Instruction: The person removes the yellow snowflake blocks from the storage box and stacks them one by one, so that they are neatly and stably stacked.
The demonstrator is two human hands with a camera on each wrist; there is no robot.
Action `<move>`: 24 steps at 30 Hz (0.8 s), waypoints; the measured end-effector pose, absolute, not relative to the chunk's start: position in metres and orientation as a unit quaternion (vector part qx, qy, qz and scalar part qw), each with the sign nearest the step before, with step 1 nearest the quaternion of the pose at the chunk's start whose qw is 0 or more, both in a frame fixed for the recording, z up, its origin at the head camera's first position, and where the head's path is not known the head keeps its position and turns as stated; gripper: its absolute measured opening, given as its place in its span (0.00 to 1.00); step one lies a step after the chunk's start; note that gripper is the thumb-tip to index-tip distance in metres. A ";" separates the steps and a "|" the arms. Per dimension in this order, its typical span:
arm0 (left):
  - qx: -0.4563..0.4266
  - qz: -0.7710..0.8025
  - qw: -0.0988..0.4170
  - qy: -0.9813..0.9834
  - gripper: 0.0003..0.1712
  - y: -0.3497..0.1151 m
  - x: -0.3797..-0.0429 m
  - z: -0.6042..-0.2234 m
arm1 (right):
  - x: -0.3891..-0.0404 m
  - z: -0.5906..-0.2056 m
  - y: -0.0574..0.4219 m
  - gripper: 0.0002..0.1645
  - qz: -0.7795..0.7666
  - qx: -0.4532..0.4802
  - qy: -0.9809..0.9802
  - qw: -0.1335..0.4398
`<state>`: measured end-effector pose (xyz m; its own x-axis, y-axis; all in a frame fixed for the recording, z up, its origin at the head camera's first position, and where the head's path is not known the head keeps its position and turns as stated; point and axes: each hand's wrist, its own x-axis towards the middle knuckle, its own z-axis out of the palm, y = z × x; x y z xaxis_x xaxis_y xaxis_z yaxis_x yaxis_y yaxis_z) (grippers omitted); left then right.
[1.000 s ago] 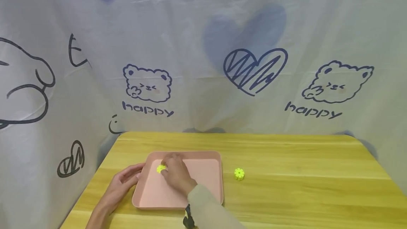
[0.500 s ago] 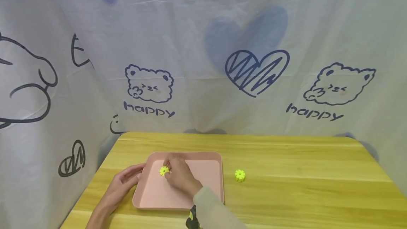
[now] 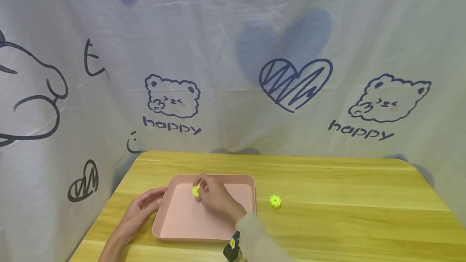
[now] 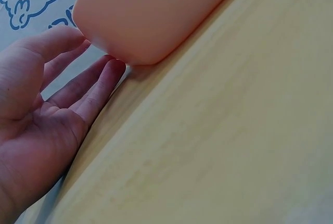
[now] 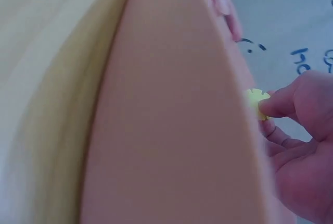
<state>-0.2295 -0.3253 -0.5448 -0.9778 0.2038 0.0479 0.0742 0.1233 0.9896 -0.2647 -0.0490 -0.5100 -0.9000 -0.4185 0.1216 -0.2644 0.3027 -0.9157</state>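
Observation:
My right hand (image 3: 218,197) is over the pink tray (image 3: 174,231), pinching a bright yellow notched snowflake disc (image 3: 195,191) between thumb and fingers. In the right wrist view the disc (image 5: 256,103) shows past the tray's wall, its edge cut with small slots. At the tray's left side, my left hand (image 3: 136,213) touches the outer wall with extended fingers. The left wrist view shows those fingertips (image 4: 115,66) against the tray's rounded corner (image 4: 135,36).
A thicker yellow notched piece (image 3: 275,201), like a small stack of discs, sits on the wooden table (image 3: 346,213) right of the tray. A white curtain (image 3: 225,51) with printed drawings hangs behind and to the left of the table.
My right hand has moved to the right across the tray with the yellow disc, which now shows more edge-on. The left hand has stayed at the tray's side.

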 end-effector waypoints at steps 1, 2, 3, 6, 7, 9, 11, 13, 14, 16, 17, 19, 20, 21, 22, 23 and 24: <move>0.092 0.657 0.048 0.747 0.27 -0.325 -0.229 -0.545 | -0.265 -0.509 -0.046 0.14 -0.565 -0.206 0.795 0.077; 0.093 0.657 0.047 0.747 0.27 -0.326 -0.229 -0.546 | -0.265 -0.508 -0.043 0.14 -0.577 -0.202 0.787 0.084; 0.093 0.656 0.046 0.747 0.27 -0.326 -0.230 -0.546 | -0.264 -0.507 -0.041 0.14 -0.585 -0.198 0.782 0.089; 0.097 0.656 0.046 0.747 0.27 -0.327 -0.230 -0.547 | -0.262 -0.500 -0.034 0.15 -0.576 -0.193 0.790 0.089; 0.098 0.657 0.045 0.746 0.26 -0.327 -0.230 -0.547 | -0.261 -0.498 -0.031 0.16 -0.568 -0.193 0.795 0.087; 0.100 0.657 0.044 0.746 0.26 -0.327 -0.231 -0.547 | -0.259 -0.494 -0.027 0.17 -0.554 -0.193 0.806 0.082; 0.102 0.657 0.046 0.745 0.26 -0.328 -0.231 -0.547 | -0.258 -0.491 -0.022 0.18 -0.543 -0.192 0.814 0.076; 0.103 0.658 0.046 0.744 0.26 -0.328 -0.232 -0.547 | -0.256 -0.489 -0.017 0.18 -0.539 -0.193 0.817 0.067; 0.104 0.659 0.047 0.744 0.27 -0.328 -0.232 -0.547 | -0.256 -0.489 -0.015 0.18 -0.538 -0.194 0.818 0.065; 0.105 0.659 0.048 0.743 0.27 -0.328 -0.232 -0.547 | -0.255 -0.490 -0.010 0.17 -0.535 -0.199 0.819 0.057; 0.104 0.660 0.049 0.742 0.27 -0.328 -0.232 -0.547 | -0.254 -0.490 -0.007 0.17 -0.535 -0.204 0.818 0.053; 0.104 0.661 0.049 0.741 0.27 -0.328 -0.232 -0.547 | -0.252 -0.491 -0.002 0.17 -0.536 -0.210 0.816 0.048; 0.103 0.662 0.050 0.741 0.27 -0.328 -0.233 -0.548 | -0.251 -0.492 0.000 0.16 -0.536 -0.212 0.816 0.044; 0.103 0.662 0.050 0.741 0.27 -0.328 -0.233 -0.548 | -0.250 -0.492 0.002 0.16 -0.535 -0.215 0.816 0.039; 0.102 0.662 0.051 0.741 0.27 -0.327 -0.232 -0.548 | -0.249 -0.492 0.004 0.16 -0.535 -0.217 0.816 0.035; 0.101 0.661 0.050 0.741 0.27 -0.327 -0.232 -0.548 | -0.248 -0.493 0.006 0.16 -0.535 -0.220 0.815 0.029; 0.101 0.661 0.050 0.742 0.27 -0.327 -0.232 -0.548 | -0.247 -0.493 0.009 0.17 -0.536 -0.221 0.815 0.026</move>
